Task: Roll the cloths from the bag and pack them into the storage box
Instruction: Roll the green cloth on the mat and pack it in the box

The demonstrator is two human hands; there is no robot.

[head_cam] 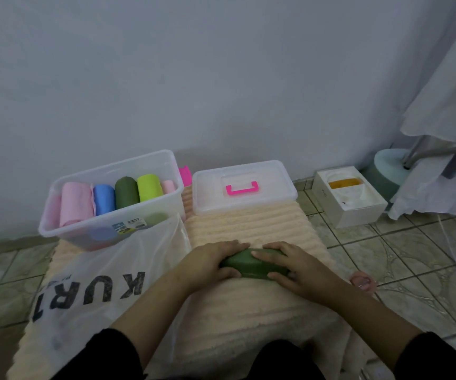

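Here, left hand (212, 260) and right hand (294, 266) curled round dark green cloth (251, 266) mid-mat (248, 223), rolled. Advice: keep tension, tuck ends; storage box (111, 198) at mat's far-left corner.

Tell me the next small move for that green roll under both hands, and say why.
Probably lift the dark green roll and carry it to the open storage box. It looks fully rolled, with the left hand and right hand both in a grip around it, and the box already holds a row of rolled cloths.
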